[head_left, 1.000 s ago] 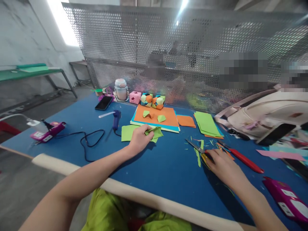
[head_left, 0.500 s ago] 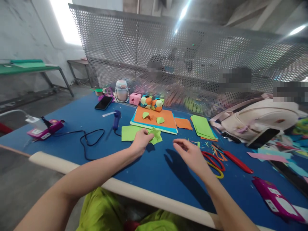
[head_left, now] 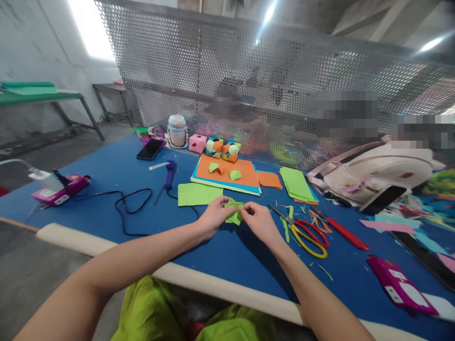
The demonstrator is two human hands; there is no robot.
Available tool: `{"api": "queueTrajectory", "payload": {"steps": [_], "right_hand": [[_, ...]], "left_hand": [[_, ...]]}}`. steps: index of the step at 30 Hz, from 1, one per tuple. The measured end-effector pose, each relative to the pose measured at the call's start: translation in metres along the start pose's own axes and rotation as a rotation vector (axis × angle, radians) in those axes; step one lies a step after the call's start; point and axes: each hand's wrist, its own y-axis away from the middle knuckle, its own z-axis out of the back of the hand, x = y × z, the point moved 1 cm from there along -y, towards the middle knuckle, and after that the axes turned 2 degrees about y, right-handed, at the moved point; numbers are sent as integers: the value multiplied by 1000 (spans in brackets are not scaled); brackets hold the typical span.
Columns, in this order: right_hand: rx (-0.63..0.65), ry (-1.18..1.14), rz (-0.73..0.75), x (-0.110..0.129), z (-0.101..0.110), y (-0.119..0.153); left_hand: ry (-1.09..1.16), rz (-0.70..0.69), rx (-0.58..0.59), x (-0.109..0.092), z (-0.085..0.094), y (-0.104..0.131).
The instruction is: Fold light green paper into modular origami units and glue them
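Note:
A small folded piece of green paper (head_left: pixel 233 217) is pinched between my two hands above the blue table. My left hand (head_left: pixel 216 215) grips its left side, and my right hand (head_left: pixel 256 219) has closed fingers on its right edge. Just behind my left hand lies a flat green paper sheet (head_left: pixel 197 194). Beyond it, two small green folded pieces, one of them a curled green piece (head_left: pixel 235 175), rest on a stack topped with orange paper (head_left: pixel 245 183). Scissors (head_left: pixel 302 232) with red and yellow handles lie right of my right hand among paper scraps.
A glue gun (head_left: pixel 170 175) with its cord lies left of the papers. Behind stand a bottle (head_left: pixel 177 131), a pink paper cube (head_left: pixel 197 143) and patterned paper cubes. Green sheets (head_left: pixel 295 183), a red-handled cutter (head_left: pixel 346 234), a bag (head_left: pixel 373 173) and a magenta power strip (head_left: pixel 400 286) are rightward.
My right hand has moved left and closed on the green folded paper. My left hand has brought that paper slightly nearer and right, uncovering more of the flat green sheet.

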Motion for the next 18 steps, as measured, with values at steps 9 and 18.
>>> {"api": "queueTrajectory", "payload": {"steps": [9, 18], "right_hand": [[62, -80, -34, 3, 2, 3], [-21, -133, -80, -1, 14, 0]], "left_hand": [[-41, 27, 9, 4, 1, -1], [-41, 142, 76, -1, -4, 5]]}}
